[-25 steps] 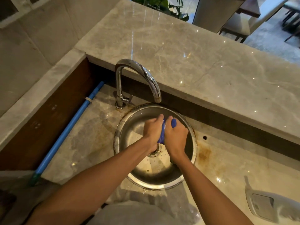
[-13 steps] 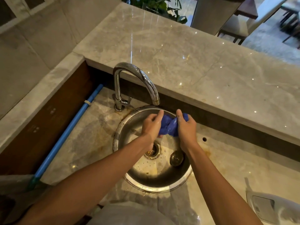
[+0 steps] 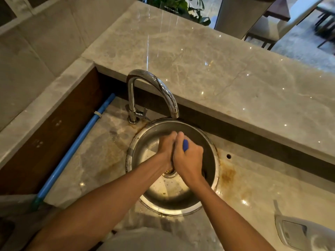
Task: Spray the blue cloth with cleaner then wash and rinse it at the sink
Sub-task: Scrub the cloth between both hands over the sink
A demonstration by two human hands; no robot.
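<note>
Left hand (image 3: 165, 148) and right hand (image 3: 188, 158) pressed together over round sink (image 3: 211, 142), both grips closed on blue cloth (image 3: 185, 144) (mostly hidden).

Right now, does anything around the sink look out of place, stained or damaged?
Yes. Brownish, rust-like stains mark the counter around the sink rim, heaviest to its right and by the faucet base. An open hole sits in the counter right of the sink. The blue cloth itself is simply squeezed between both hands.

Your left hand (image 3: 165, 148) and right hand (image 3: 188, 157) press together, squeezing the blue cloth (image 3: 185, 144) over the round sink (image 3: 214, 171).
</note>
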